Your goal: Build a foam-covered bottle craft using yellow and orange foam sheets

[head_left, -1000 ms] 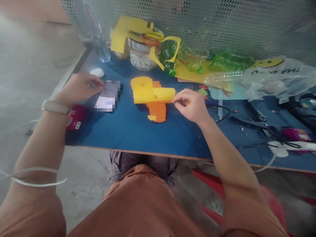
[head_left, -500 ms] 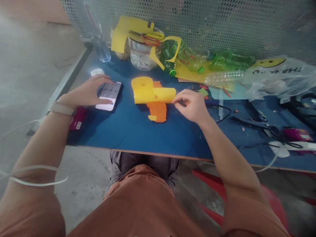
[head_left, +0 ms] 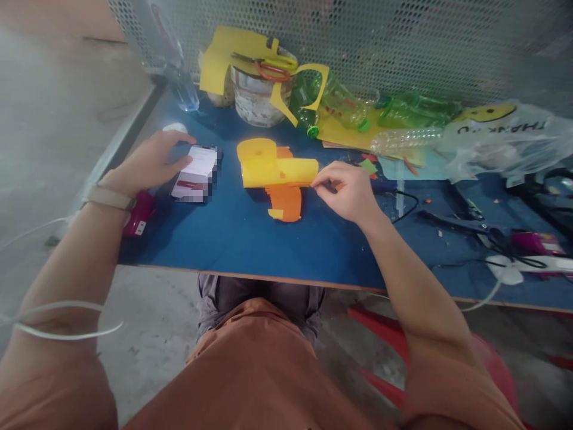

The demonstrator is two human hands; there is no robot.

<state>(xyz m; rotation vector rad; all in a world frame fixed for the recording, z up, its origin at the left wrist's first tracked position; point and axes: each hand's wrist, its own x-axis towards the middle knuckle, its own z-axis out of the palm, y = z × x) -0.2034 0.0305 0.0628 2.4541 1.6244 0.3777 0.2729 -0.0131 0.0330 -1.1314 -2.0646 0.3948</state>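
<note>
Yellow-and-orange paper model (head_left: 280,172), flat on the blue table (head_left: 224,242), right between our hands! Our right hand (head_left: 342,190) had its fingertips drawn together at the model's right corner; whether they pinched paper, we couldn't tell. Our left hand (head_left: 150,161), thumb and forefinger parted, gripped nothing visible beside the phone (head_left: 196,172).

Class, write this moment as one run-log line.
left hand: open, at phone | right hand: fingertips pinched at right end of yellow piece | orange piece: partly beneath yellow piece
</note>
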